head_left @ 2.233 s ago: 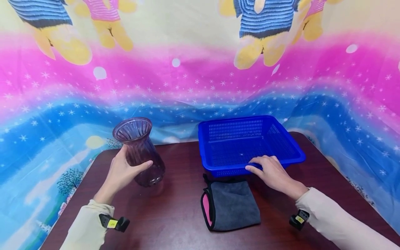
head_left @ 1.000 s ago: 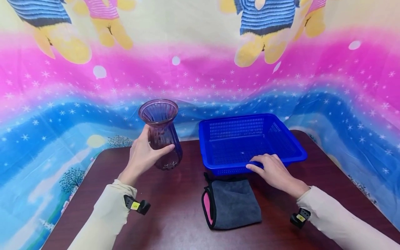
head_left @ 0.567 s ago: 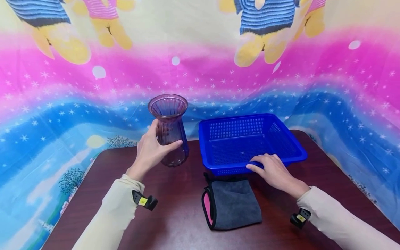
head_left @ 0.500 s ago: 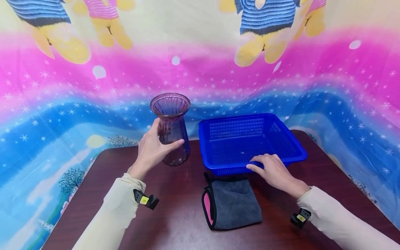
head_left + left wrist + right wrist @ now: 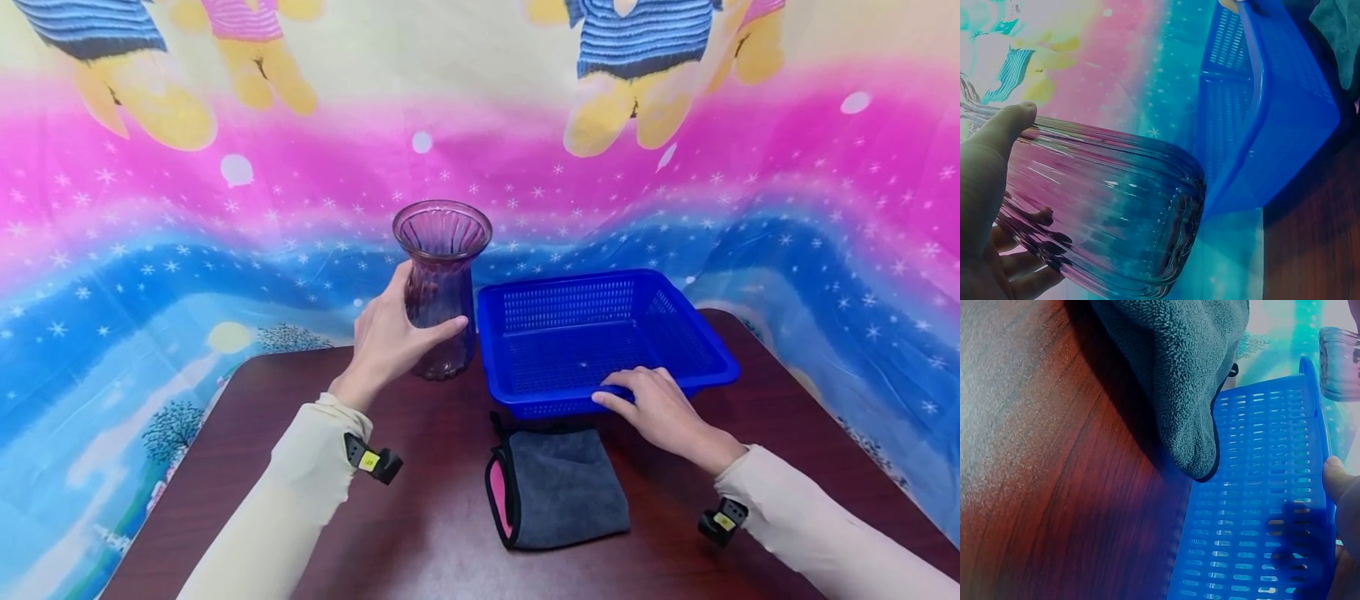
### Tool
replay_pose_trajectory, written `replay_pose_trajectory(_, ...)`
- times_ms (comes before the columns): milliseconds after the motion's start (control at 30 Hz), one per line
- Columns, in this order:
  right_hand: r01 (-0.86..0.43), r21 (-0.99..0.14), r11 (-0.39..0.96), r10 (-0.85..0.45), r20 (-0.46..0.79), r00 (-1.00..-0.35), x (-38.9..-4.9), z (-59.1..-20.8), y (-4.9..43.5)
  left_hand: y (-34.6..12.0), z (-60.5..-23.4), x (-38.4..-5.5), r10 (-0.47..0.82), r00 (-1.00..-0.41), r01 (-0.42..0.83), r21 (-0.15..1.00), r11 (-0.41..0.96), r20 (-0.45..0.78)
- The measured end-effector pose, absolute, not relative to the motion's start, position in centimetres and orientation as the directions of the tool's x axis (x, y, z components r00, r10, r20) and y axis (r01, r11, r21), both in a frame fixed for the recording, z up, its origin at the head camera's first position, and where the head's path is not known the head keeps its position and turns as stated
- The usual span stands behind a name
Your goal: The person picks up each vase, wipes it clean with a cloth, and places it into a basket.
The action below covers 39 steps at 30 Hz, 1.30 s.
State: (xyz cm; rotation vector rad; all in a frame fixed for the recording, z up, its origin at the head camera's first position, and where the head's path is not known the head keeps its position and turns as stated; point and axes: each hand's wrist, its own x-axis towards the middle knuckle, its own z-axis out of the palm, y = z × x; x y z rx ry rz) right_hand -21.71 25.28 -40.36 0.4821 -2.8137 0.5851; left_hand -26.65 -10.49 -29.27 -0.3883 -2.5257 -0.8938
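Observation:
My left hand [image 5: 390,337] grips a purple ribbed glass vase [image 5: 442,296] round its middle, thumb on the near side and fingers behind. The vase is upright with a flared mouth, held above the table just left of a blue plastic basket [image 5: 498,392]. In the left wrist view the vase [image 5: 1110,194] fills the middle, its base toward the basket [image 5: 1291,125]. My right hand [image 5: 660,412] pinches the basket's near rim, thumb outside and fingers over the edge. In the right wrist view the thumb lies on the rim of the slotted basket wall [image 5: 1247,506].
A folded grey cloth [image 5: 566,492] with black edging and a pink inner side lies on the table in front of the basket. The dark red wooden table [image 5: 420,533] meets a printed curtain [image 5: 360,150] at the back.
My left hand has carried the vase rightward, away from me and upward, from the table's left side to beside the basket. The right hand keeps its hold on the rim.

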Motion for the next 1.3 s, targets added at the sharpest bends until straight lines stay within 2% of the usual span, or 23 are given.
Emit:
replay_pose_trajectory(833, -0.368, -0.356, 0.859, -0.276, 0.283, -0.919, -21.8, -40.2, 25.3, -5.5, -28.2, -28.9, 0.17, -0.864, 0.397, 0.431, 0.81, 0.475)
replay_pose_trajectory(1300, -0.362, -0.356, 0.862, -0.276, 0.269, -0.923, -21.9, -39.9, 25.3, -2.0, -28.5, -28.9, 0.238, -0.862, 0.417, 0.358, 0.836, 0.447)
